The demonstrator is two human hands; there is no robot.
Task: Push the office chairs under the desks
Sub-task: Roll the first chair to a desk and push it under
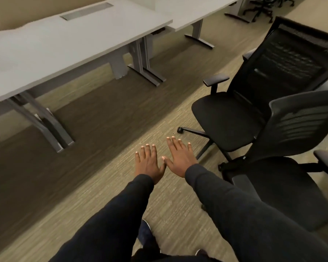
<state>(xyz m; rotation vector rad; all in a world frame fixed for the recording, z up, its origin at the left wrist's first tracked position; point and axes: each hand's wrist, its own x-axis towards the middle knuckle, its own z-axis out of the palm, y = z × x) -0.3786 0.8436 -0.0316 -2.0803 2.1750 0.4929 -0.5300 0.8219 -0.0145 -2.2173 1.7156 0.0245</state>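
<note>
At ten o'clock the long grey counter [68,44] stands with nothing tucked beneath it: only its metal legs [46,120] and bare carpeted floor [95,114] show under the top. A second counter [193,10] continues the row toward twelve o'clock, its underside likewise open as far as can be seen.

Near the middle, both arms reach forward in dark sleeves. The left hand [149,162] is flat, fingers spread, holding nothing; the right hand [179,157], just beside it with thumbs almost touching, is equally wide and empty. Neither touches a chair.

At two o'clock a black mesh-backed office chair [240,110] sits well apart from the counters, seat facing them. At four o'clock a second office chair [291,148] stands close to the person, near the first. More chairs [261,6] are dimly visible at one o'clock, too small to judge.

By this view, the job looks barely begun: both near chairs remain to be pushed in.
</note>
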